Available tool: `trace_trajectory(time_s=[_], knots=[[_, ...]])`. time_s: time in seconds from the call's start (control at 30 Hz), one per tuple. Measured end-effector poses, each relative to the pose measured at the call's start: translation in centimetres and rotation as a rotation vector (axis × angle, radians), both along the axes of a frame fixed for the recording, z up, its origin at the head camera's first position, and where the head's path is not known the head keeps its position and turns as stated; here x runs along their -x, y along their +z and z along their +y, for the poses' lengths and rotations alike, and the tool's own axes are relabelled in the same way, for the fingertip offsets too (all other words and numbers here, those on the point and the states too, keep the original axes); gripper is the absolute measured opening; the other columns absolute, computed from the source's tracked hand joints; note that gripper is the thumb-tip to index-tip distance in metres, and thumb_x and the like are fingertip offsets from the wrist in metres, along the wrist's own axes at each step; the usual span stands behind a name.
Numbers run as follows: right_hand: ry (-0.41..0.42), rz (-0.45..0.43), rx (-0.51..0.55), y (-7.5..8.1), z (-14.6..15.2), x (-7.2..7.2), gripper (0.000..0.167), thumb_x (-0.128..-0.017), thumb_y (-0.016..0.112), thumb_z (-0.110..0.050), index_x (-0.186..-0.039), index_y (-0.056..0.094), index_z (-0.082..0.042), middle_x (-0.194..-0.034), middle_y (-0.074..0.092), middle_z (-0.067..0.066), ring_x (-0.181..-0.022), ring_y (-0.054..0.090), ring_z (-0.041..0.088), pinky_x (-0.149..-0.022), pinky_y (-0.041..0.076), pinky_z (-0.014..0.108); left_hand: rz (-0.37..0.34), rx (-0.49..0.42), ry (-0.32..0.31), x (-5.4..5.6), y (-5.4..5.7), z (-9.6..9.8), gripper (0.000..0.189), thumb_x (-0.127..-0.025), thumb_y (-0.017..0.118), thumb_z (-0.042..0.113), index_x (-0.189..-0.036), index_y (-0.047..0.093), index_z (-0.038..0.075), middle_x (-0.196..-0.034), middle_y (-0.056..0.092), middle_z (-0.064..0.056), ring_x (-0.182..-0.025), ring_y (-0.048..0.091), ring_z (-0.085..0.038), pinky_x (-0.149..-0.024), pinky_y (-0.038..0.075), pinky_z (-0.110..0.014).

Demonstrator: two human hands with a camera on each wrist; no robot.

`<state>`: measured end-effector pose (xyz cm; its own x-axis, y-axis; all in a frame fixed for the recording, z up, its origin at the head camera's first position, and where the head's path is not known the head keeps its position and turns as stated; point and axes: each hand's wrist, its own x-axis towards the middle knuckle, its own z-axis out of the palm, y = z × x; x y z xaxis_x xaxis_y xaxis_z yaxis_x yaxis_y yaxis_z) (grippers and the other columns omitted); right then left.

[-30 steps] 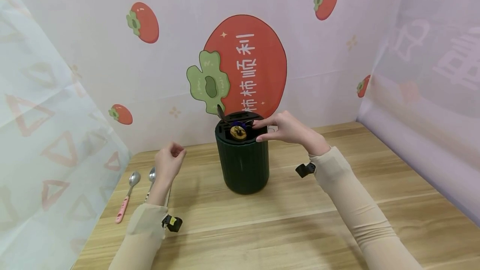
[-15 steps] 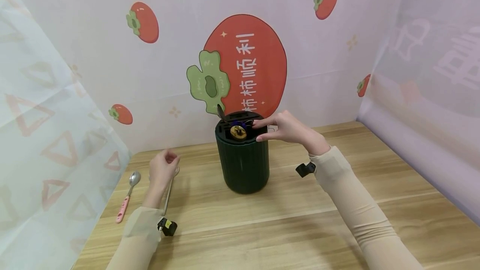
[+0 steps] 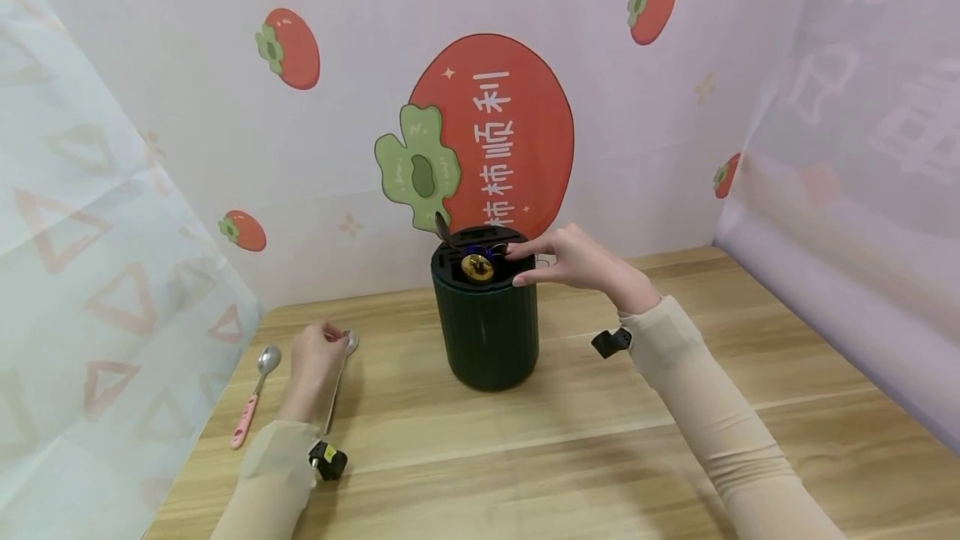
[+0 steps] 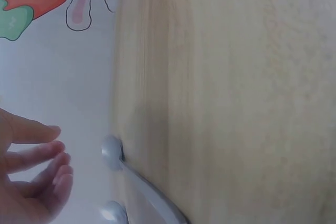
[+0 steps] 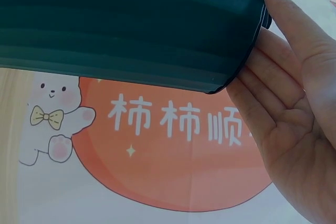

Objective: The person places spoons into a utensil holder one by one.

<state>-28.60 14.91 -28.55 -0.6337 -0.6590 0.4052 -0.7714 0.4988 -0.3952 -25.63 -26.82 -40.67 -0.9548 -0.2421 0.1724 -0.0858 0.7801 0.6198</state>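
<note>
My left hand [image 3: 315, 361] hovers over the left of the table, fingers loosely bent and nothing held. Just beyond its fingertips lies a silver spoon [image 3: 336, 394] with a long thin handle. In the left wrist view, the fingers [image 4: 60, 182] are apart from two spoon bowls, the nearer spoon [image 4: 111, 152] and another at the bottom edge. Farther left is a spoon with a pink handle [image 3: 246, 419]. My right hand [image 3: 581, 261] holds the rim of a dark green utensil holder [image 3: 491, 336], thumb on the near side. Inside stands a gold-coloured utensil head [image 3: 477, 267].
A dark utensil [image 3: 442, 227] sticks up from the holder's slotted top. The wooden table [image 3: 480, 457] ends at a printed cloth backdrop [image 3: 360, 107] behind the holder, with further cloth at both sides.
My left hand has moved down and slightly left toward the table, covering a second spoon bowl and uncovering the long-handled spoon. The right hand and the holder stay put.
</note>
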Motion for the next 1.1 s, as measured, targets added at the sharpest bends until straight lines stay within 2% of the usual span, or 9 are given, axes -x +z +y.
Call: trace_trajectory(time_s=[0.17, 0.27, 0.4, 0.5, 0.63, 0.83, 1.1], knots=[[0.011, 0.001, 0.007, -0.4, 0.0, 0.1, 0.042, -0.079, 0.073, -0.04, -0.114, 0.071, -0.017, -0.121, 0.066, 0.0, -0.114, 0.061, 0.014, -0.092, 0.05, 0.037, -0.153, -0.062, -0.006, -0.8, -0.3, -0.2, 0.02, -0.09, 0.058, 0.017, -0.095, 0.06, -0.002, -0.095, 0.06, -0.018, -0.084, 0.055, -0.029, -0.064, 0.046, -0.034], [0.018, 0.007, 0.015, -0.5, 0.0, 0.1, 0.041, -0.079, 0.073, -0.038, -0.114, 0.071, -0.016, -0.12, 0.066, 0.001, -0.114, 0.061, 0.013, -0.093, 0.05, 0.037, -0.191, -0.089, -0.011, -1.0, -0.4, -0.3, 0.021, -0.091, 0.058, 0.018, -0.091, 0.06, -0.003, -0.089, 0.058, -0.015, -0.079, 0.053, -0.026, -0.059, 0.044, -0.031], [0.013, 0.004, 0.017, -0.3, 0.0, 0.0, 0.04, -0.079, 0.074, -0.037, -0.114, 0.071, -0.016, -0.12, 0.066, 0.0, -0.114, 0.061, 0.012, -0.094, 0.05, 0.036, -0.186, -0.033, -0.033, -1.0, -0.5, -0.6, 0.028, -0.092, 0.059, 0.024, -0.084, 0.06, -0.002, -0.081, 0.056, -0.013, -0.073, 0.052, -0.024, -0.056, 0.043, -0.03], [0.009, 0.002, 0.012, -0.2, 0.0, -0.1, 0.041, -0.079, 0.074, -0.038, -0.114, 0.071, -0.017, -0.12, 0.066, 0.0, -0.114, 0.061, 0.012, -0.094, 0.049, 0.036, -0.192, 0.035, -0.051, -0.8, -0.6, -1.1, 0.021, -0.087, 0.059, 0.017, -0.081, 0.06, -0.003, -0.081, 0.058, -0.015, -0.072, 0.054, -0.026, -0.057, 0.045, -0.032], [0.009, 0.006, 0.013, -0.2, 0.1, -0.1, 0.041, -0.079, 0.074, -0.038, -0.114, 0.071, -0.017, -0.12, 0.066, 0.0, -0.114, 0.061, 0.013, -0.094, 0.049, 0.037, -0.21, 0.095, -0.069, -0.5, -0.7, -1.6, 0.012, -0.076, 0.056, 0.005, -0.081, 0.06, -0.006, -0.082, 0.06, -0.019, -0.073, 0.056, -0.03, -0.06, 0.048, -0.036], [0.009, 0.019, 0.011, -0.2, 0.2, 0.1, 0.04, -0.08, 0.073, -0.038, -0.114, 0.071, -0.017, -0.12, 0.066, 0.0, -0.113, 0.062, 0.013, -0.093, 0.05, 0.036, -0.23, 0.134, -0.077, 0.0, -1.1, -1.8, 0.009, -0.073, 0.058, 0.004, -0.077, 0.059, -0.004, -0.077, 0.061, -0.016, -0.069, 0.055, -0.027, -0.057, 0.046, -0.033], [0.017, 0.014, 0.008, -0.1, 0.0, 0.1, 0.042, -0.08, 0.073, -0.039, -0.115, 0.071, -0.016, -0.121, 0.066, 0.0, -0.114, 0.061, 0.013, -0.093, 0.05, 0.037, -0.242, 0.147, -0.058, 0.1, -1.2, -1.7, 0.017, -0.074, 0.063, 0.005, -0.083, 0.061, -0.009, -0.083, 0.063, -0.022, -0.073, 0.058, -0.03, -0.062, 0.05, -0.038]])
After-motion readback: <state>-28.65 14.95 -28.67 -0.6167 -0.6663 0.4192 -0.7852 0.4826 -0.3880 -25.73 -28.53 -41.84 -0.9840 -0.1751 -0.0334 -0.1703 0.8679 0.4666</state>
